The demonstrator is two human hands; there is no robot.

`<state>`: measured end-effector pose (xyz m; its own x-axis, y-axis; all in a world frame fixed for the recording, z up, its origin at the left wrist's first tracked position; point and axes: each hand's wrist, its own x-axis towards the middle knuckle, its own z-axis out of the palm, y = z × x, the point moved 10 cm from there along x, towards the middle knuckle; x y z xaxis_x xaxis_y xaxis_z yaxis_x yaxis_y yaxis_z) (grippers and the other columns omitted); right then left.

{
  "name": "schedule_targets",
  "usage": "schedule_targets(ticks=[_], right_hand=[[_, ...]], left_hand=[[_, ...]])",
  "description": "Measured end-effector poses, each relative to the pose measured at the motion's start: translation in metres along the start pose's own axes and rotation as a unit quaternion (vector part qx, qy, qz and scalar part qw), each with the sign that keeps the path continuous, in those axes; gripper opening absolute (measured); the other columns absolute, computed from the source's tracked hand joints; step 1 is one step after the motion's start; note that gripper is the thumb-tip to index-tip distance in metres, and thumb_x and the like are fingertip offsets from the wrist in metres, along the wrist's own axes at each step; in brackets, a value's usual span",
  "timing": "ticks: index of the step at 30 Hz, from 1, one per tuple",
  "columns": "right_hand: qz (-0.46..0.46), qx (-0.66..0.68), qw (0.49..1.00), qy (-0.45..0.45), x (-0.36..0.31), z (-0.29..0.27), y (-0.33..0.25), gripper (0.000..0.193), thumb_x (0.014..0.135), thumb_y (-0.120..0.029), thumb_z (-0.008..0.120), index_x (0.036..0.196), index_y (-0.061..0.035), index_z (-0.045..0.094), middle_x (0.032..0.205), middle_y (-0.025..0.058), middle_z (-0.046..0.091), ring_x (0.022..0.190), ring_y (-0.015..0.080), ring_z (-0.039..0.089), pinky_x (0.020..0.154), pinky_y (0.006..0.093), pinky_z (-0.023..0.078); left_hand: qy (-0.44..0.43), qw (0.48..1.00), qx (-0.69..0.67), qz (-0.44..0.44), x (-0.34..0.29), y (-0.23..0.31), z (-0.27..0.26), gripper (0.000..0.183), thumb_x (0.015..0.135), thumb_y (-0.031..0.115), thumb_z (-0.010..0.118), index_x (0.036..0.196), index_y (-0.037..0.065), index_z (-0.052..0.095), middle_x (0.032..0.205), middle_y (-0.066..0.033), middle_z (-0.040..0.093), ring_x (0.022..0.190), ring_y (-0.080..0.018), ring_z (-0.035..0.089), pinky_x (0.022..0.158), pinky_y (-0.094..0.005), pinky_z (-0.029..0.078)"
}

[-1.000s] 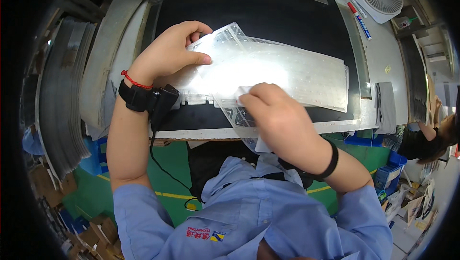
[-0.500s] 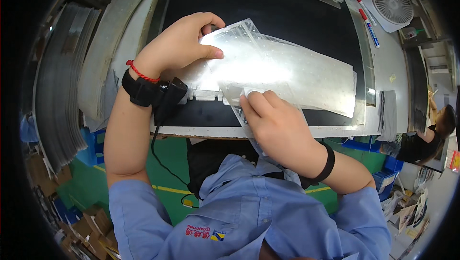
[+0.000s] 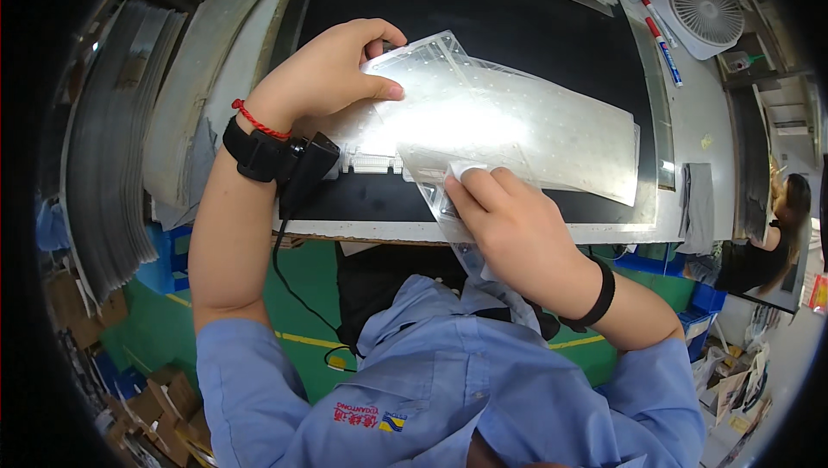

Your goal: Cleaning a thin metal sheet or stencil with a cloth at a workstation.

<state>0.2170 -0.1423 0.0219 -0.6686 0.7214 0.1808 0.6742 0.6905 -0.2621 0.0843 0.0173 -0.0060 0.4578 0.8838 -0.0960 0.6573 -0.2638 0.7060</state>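
My left hand [image 3: 332, 71] grips the upper left edge of a clear, thin plastic sheet [image 3: 435, 80], thumb on top and fingers behind. The sheet slants down toward me, its lower end past the table edge. Against its lower part my right hand [image 3: 526, 231] presses a small white cloth or wipe [image 3: 464, 171], fingers bunched round it. Under the sheet, more translucent plastic sheets [image 3: 586, 140] lie fanned to the right. Glare hides part of the surfaces. A clear ribbed strip [image 3: 373, 163] shows by my left wrist.
A black mat [image 3: 535, 24] covers the white-edged table. On the right are a white fan [image 3: 705, 6], red-and-blue markers [image 3: 664, 52] and a folded grey cloth [image 3: 697, 207]. Stacked sheets [image 3: 112, 149] stand left. Another person [image 3: 768, 248] sits far right. A black cable [image 3: 285, 282] hangs by my left arm.
My right hand, with the white wipe, has moved slightly right and down along the sheet. My left hand keeps its grip nearly in place.
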Motion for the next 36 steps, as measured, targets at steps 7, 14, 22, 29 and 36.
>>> schedule_targets(ticks=[7, 14, 22, 29, 36], right_hand=[[0.02, -0.005, 1.0, 0.023, 0.007, 0.003, -0.002, 0.046, 0.08, -0.005, 0.062, 0.124, 0.0073, 0.063, 0.102, 0.0097, 0.057, 0.089, 0.0239, 0.058, 0.075, 0.0342, 0.053], [0.017, -0.022, 1.0, -0.009, 0.001, 0.003, -0.003, 0.045, 0.08, -0.005, 0.062, 0.123, 0.0079, 0.062, 0.105, 0.0103, 0.057, 0.088, 0.0247, 0.058, 0.075, 0.0345, 0.053], [0.009, -0.02, 1.0, 0.015, -0.001, -0.004, 0.0, 0.038, 0.08, -0.005, 0.063, 0.116, 0.0081, 0.063, 0.097, 0.0108, 0.056, 0.087, 0.0251, 0.059, 0.072, 0.0355, 0.055], [0.059, 0.046, 0.994, 0.08, 0.024, 0.006, 0.001, 0.025, 0.084, -0.004, 0.059, 0.107, 0.0049, 0.06, 0.094, 0.0143, 0.056, 0.087, 0.0313, 0.058, 0.074, 0.0413, 0.053], [-0.131, 0.268, 0.953, -0.045, -0.009, 0.027, -0.11, 0.021, 0.083, -0.01, 0.062, 0.098, 0.0051, 0.061, 0.092, 0.0115, 0.054, 0.084, 0.0268, 0.058, 0.07, 0.0346, 0.052]], left_hand=[[-0.001, 1.0, 0.01, 0.004, -0.001, 0.0, 0.0, 0.055, 0.075, 0.013, 0.084, 0.126, 0.005, 0.064, 0.095, -0.0017, 0.052, 0.082, -0.0143, 0.046, 0.076, -0.0274, 0.044], [0.01, 0.999, 0.027, 0.032, -0.001, 0.001, -0.002, 0.059, 0.075, 0.019, 0.087, 0.125, 0.0, 0.063, 0.09, -0.0061, 0.057, 0.081, -0.0184, 0.055, 0.075, -0.0308, 0.048], [-0.001, 1.0, 0.0, 0.026, 0.001, -0.001, 0.0, 0.055, 0.076, 0.016, 0.084, 0.126, 0.003, 0.064, 0.092, -0.0019, 0.053, 0.081, -0.0139, 0.047, 0.074, -0.027, 0.044], [0.003, 1.0, -0.012, 0.02, -0.002, 0.0, -0.001, 0.054, 0.076, 0.015, 0.083, 0.126, 0.004, 0.064, 0.093, -0.0014, 0.052, 0.081, -0.0133, 0.047, 0.074, -0.0269, 0.044], [-0.008, 1.0, 0.007, 0.013, -0.001, 0.001, -0.002, 0.051, 0.077, 0.015, 0.082, 0.123, 0.003, 0.066, 0.09, -0.0009, 0.052, 0.081, -0.0124, 0.048, 0.073, -0.0269, 0.043]])
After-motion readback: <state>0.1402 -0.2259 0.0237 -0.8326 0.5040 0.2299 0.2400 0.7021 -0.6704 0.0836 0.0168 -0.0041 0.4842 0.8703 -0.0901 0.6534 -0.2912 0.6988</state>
